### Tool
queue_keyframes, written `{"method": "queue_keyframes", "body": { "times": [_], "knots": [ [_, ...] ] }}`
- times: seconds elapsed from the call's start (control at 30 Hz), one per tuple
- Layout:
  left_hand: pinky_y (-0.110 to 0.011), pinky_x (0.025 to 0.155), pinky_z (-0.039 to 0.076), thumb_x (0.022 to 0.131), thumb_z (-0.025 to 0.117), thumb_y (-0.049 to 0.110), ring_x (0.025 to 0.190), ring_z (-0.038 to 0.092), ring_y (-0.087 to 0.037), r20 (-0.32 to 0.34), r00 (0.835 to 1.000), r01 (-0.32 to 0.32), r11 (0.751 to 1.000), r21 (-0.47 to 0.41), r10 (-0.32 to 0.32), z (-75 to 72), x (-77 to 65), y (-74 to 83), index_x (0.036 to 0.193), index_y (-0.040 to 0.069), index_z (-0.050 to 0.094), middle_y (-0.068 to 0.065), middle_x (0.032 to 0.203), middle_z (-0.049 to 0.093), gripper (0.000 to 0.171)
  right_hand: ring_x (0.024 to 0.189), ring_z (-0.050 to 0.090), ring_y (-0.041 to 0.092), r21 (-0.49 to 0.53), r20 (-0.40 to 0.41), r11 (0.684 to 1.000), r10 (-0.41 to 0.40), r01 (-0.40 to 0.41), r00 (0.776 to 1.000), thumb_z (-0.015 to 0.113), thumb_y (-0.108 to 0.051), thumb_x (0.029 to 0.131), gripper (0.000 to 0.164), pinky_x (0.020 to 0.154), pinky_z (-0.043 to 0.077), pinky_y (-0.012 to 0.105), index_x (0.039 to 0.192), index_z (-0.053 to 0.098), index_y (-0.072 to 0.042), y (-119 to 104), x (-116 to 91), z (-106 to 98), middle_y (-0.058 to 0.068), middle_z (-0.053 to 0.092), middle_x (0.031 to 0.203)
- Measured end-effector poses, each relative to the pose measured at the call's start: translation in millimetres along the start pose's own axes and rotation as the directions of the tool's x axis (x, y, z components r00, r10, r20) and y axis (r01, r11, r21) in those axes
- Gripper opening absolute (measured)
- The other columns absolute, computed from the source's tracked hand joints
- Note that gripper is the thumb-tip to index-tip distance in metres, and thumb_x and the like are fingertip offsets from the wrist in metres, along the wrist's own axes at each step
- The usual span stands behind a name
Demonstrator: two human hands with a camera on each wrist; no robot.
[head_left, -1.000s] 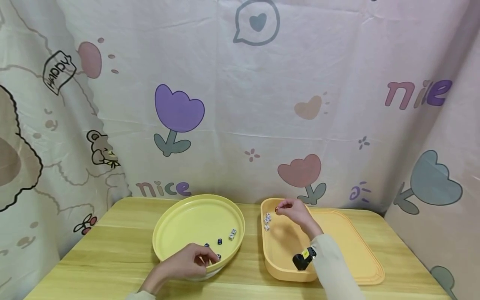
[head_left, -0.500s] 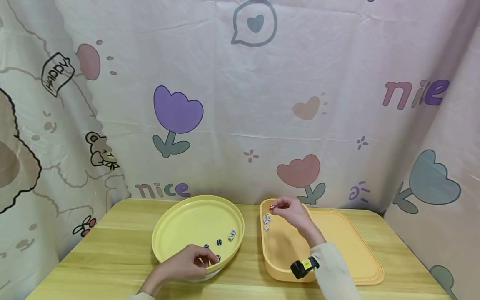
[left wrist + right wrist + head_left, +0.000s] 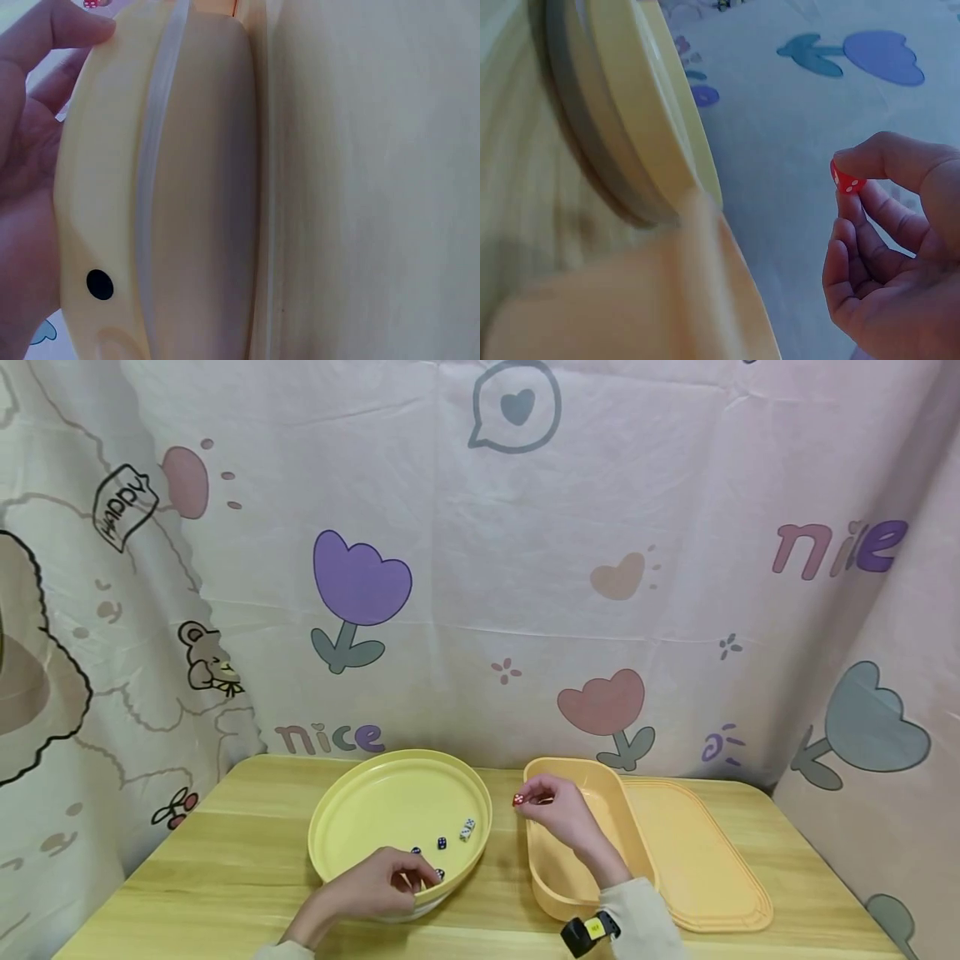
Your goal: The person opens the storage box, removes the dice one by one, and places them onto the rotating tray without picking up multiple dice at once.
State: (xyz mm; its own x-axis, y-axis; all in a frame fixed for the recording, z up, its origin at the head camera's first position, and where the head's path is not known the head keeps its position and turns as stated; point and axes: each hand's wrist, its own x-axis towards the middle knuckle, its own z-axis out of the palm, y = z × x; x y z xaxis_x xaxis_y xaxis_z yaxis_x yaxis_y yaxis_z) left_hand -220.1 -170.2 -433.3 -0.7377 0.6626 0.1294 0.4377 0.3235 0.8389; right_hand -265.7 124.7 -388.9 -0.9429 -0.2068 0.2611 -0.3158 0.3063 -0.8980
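Note:
My left hand (image 3: pixel 382 883) is at the front rim of a round yellow tray (image 3: pixel 375 785), gripping it with the thumb outside and fingers inside. By its fingertips sits a dark die (image 3: pixel 439 874). Further in lie another dark blue die (image 3: pixel 442 843), one partly hidden behind the hand, and two white dice (image 3: pixel 467 830) side by side. My right hand (image 3: pixel 558 814) pinches a red die (image 3: pixel 847 178) with white dots between thumb and fingertips. It holds the die over the left rim of an orange rectangular box (image 3: pixel 570 881). The hand hides part of the box's inside.
A flat orange lid (image 3: pixel 708 860) lies right of the box on the wooden table (image 3: pixel 195 852). Between tray and box runs a narrow strip of table. A printed curtain (image 3: pixel 465 568) hangs behind and on both sides.
My right hand has moved left and slightly toward me with the red die, from inside the box to its left rim, and now covers the white dice there. The left hand stays put.

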Motion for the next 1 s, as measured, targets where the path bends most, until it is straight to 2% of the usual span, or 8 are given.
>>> {"method": "queue_keyframes", "body": {
  "times": [0.3,0.67,1.0],
  "knots": [
    [-0.023,0.069,0.050,0.074,0.058,-0.006,0.078,0.056,-0.004,0.006,1.000,0.004,1.000,0.020,-0.004,-0.6,1.4,0.0,0.101,0.010,0.072,0.008,0.087,0.063,0.034,0.076,0.058,0.014,0.013,0.010,1.000,0.001,-0.001,1.000,0.076,-0.002,0.076,0.014,0.067,0.049,0.024,0.088,0.069,0.002,-4.1,-6.0,26.4,0.003,0.066,0.081],
    [-0.024,0.070,0.051,0.074,0.059,-0.005,0.079,0.056,-0.003,-0.002,1.000,-0.027,0.999,0.041,0.027,-1.0,0.5,-0.3,0.102,0.010,0.072,0.010,0.088,0.063,0.034,0.072,0.055,0.011,-0.057,-0.016,0.995,-0.079,0.078,0.997,0.078,-0.002,0.073,0.014,0.066,0.048,0.023,0.083,0.068,-0.001,5.2,-9.0,60.2,0.002,0.064,0.078],
    [-0.023,0.069,0.050,0.073,0.059,-0.005,0.078,0.056,-0.004,-0.003,1.000,-0.017,0.999,0.039,0.017,-0.9,0.1,-1.9,0.100,0.012,0.072,0.010,0.086,0.062,0.035,0.074,0.057,0.013,-0.057,0.011,0.991,-0.120,0.120,0.993,0.076,-0.001,0.074,0.013,0.068,0.047,0.024,0.084,0.068,-0.002,7.1,-13.7,76.0,0.003,0.066,0.080]
  ]
}}
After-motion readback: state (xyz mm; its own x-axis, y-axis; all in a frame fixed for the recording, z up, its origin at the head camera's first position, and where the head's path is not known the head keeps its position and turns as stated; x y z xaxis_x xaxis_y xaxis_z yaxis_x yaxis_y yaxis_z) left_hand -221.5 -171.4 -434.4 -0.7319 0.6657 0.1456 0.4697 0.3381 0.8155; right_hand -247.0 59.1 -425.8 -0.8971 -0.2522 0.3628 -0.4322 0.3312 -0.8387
